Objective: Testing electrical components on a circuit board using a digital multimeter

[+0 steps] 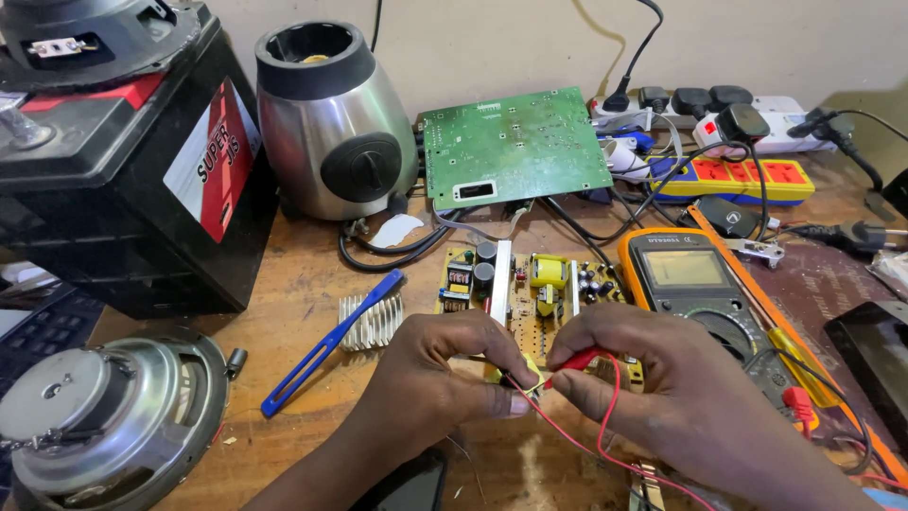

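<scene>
Wooden counter (pixel 303 284): speaker (pixel 104 416) far left, blue tool (pixel 326 345) beside finned heatsink (pixel 374 322); left hand (pixel 454 374) pinched shut on black probe tip (pixel 515 381) over yellow power board (pixel 530 293), right hand (pixel 662 388) fingers closed on red probe (pixel 579 361), multimeter (pixel 695 289) just right of board

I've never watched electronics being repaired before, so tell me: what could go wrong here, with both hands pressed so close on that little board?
The red probe in the right hand sits among tightly packed parts on the yellow circuit board; a slip might bridge two contacts. The left hand rests on the board, so fingers could touch bare metal. The loose red wire might snag and tug the probe.
</scene>
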